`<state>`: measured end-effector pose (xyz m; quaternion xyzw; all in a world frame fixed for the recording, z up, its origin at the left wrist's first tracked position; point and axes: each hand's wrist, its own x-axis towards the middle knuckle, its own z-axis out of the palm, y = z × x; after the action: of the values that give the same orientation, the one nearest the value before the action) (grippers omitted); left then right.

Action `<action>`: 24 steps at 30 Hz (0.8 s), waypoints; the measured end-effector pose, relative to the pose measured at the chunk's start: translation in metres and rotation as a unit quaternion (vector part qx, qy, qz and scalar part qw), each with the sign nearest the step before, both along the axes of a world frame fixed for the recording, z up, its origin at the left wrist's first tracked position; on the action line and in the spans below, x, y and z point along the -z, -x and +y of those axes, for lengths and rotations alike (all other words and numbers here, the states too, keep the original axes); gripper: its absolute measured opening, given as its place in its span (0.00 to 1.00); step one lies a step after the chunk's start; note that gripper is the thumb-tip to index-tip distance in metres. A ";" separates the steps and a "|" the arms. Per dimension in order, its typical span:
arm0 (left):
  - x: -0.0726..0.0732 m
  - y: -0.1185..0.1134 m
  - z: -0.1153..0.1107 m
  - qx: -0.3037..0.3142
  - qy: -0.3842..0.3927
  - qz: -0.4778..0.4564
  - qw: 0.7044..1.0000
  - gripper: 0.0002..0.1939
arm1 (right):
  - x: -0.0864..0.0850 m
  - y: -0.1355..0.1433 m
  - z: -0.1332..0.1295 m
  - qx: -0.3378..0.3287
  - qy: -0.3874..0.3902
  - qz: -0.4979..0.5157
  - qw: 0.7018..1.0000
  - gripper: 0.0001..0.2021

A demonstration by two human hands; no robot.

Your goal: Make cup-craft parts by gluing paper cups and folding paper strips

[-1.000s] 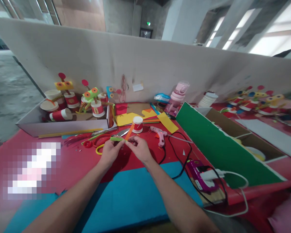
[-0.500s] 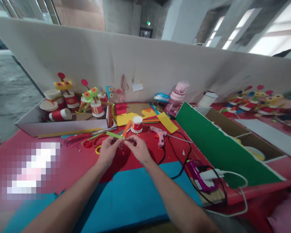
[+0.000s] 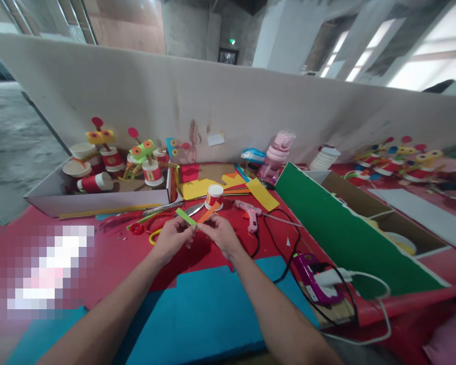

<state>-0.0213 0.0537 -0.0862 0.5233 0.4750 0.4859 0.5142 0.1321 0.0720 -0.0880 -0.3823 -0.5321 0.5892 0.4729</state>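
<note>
A green paper strip (image 3: 185,216) and an orange paper strip (image 3: 209,213) meet in a V, their near ends together between my fingertips. My left hand (image 3: 174,237) pinches the joined ends from the left, thumb and fingers closed. From the right, my right hand (image 3: 221,234) pinches the same spot beside the orange strip. Just beyond them stands an upside-down white and red paper cup (image 3: 214,192), partly covered by the orange strip. Scissors (image 3: 194,209) lie behind my left hand, which hides part of them. A pink glue gun (image 3: 252,214) rests to the right.
A white box (image 3: 99,202) with cup figures stands at the left. Yellow paper (image 3: 201,188) lies behind the cup. At the right are a green-sided divided box (image 3: 338,228) and a purple power strip (image 3: 313,279) with cables. A blue board (image 3: 216,309) lies under my forearms.
The two strips have turned in my fingers: the green one now slants up to the left, and the orange one leans further right, in front of the cup. Both hands stay close together.
</note>
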 end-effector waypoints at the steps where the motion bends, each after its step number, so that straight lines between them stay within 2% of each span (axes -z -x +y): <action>1: 0.000 0.000 0.000 0.004 0.002 0.001 1.000 0.12 | 0.000 0.000 0.000 -0.009 0.004 0.003 1.000 0.10; 5: 0.001 0.001 0.001 0.011 -0.012 -0.020 1.000 0.12 | -0.003 0.000 -0.002 -0.010 0.025 0.006 1.000 0.10; 9: 0.003 -0.002 0.001 0.016 -0.026 -0.069 0.997 0.11 | -0.003 0.003 -0.003 0.043 0.044 0.016 0.998 0.11; 13: 0.004 -0.003 0.002 0.005 -0.020 -0.071 0.997 0.11 | 0.000 0.004 -0.002 0.062 0.020 -0.006 0.998 0.10; 16: 0.004 -0.003 0.002 0.003 -0.013 -0.053 0.999 0.12 | 0.002 0.003 -0.001 0.048 -0.009 -0.030 0.998 0.09; 19: 0.004 -0.004 0.001 0.000 -0.007 -0.076 0.997 0.12 | 0.003 0.003 -0.002 0.037 -0.030 -0.025 0.999 0.11; 24: 0.003 -0.005 0.001 -0.005 0.003 -0.090 0.996 0.12 | 0.008 0.006 -0.003 0.062 -0.028 -0.014 0.998 0.13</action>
<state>-0.0162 0.0551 -0.0896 0.4732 0.4307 0.5324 0.5542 0.1264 0.0688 -0.0962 -0.4090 -0.5305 0.5382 0.5115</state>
